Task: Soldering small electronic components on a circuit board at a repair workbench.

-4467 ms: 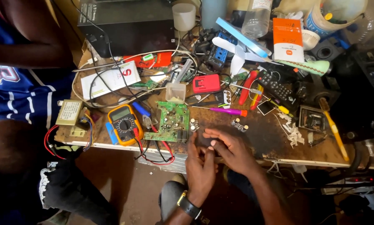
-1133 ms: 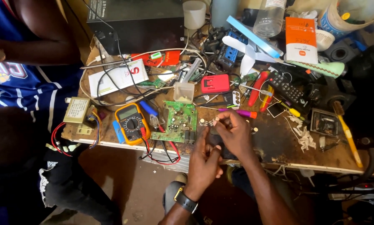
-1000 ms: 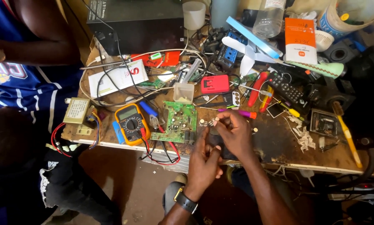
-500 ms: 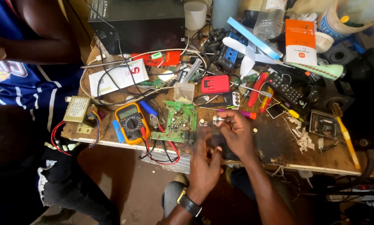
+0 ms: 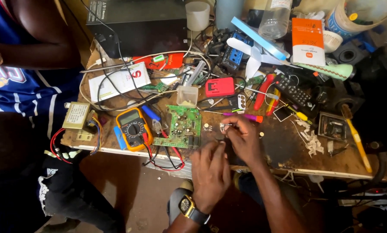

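**So, still fiddling with the tiny part at the bench edge**

Okay, going left to right across our bench. Far left a second person point(image 5: 25, 64) in a blue jersey sits beside us, arms folded, not touching anything. Next comes the transformer point(image 5: 76, 115) with its red and black leads hanging off the edge, then the orange meter point(image 5: 134, 128), probes lying loose, not touching anything we can see. Just right of it lies the green board point(image 5: 180, 126), flat, nobody's hands on it.

Then it's us. Our left hand point(image 5: 210, 172), the one with the watch, sits at the front edge with fingers curled inward; whatever it's pressing on is hidden under them, so we can't tell if it grips anything. Our right hand point(image 5: 245, 138) is just beyond, thumb and forefinger pinching a small metal bit point(image 5: 223, 126) right above the tabletop, between the board and the pink screwdriver point(image 5: 243, 116).

Our guess on progress: early to middle. The bit is picked up, but the board looks untouched and the meter isn't hooked up.
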